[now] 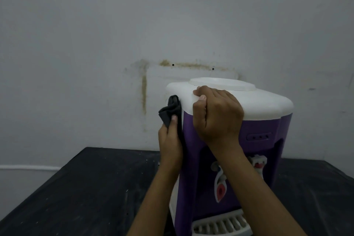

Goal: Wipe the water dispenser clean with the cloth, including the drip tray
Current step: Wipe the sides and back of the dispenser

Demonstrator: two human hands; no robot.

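Observation:
A purple water dispenser (254, 128) with a white top stands on a black table. My left hand (169, 143) presses a dark grey cloth (171, 110) against the dispenser's left side, near the upper corner. My right hand (216, 115) grips the front edge of the white top (268, 101), thumb over the front and fingers curled on top. My right forearm crosses in front of the taps. The white slotted drip tray (220, 226) sticks out at the dispenser's foot. A white tap with a red part (257, 164) shows at the right, and a second tap (220, 184) lies beside my forearm.
The black table (86, 197) stretches left and right of the dispenser, with specks on its surface. A stained grey wall (115, 44) rises right behind it. A white line (28, 167) runs along the wall at the lower left.

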